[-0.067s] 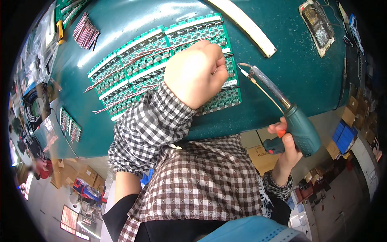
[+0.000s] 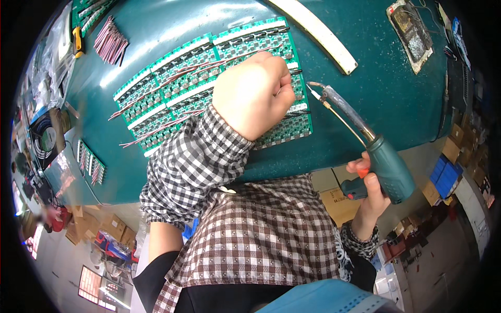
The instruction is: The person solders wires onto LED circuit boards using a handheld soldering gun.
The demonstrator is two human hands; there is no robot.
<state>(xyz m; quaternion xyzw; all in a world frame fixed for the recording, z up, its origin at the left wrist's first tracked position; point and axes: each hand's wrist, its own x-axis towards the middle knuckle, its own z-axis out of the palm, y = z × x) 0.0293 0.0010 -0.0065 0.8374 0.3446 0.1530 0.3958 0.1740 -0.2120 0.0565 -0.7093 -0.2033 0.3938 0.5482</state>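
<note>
My right hand [image 2: 373, 194] grips a dark green soldering gun [image 2: 390, 169] with a finger at its red trigger. The gun's metal barrel and thin feed tube point up and left, their tips just off the right edge of the green circuit boards [image 2: 288, 44]. Over those boards my left hand [image 2: 254, 94] is closed, back of the hand up. Its fingertips and whatever they may pinch are hidden. Thin red, black and white wires [image 2: 172, 78] lie across the board rows, left of my hand.
A bundle of cut wires [image 2: 111, 40] and a yellow-handled tool [image 2: 78, 41] lie at the far left. A long pale bar [image 2: 318, 34] runs behind the boards. At the far right sits a grimy tray [image 2: 410, 34]. A smaller board strip [image 2: 90, 161] is near the left edge.
</note>
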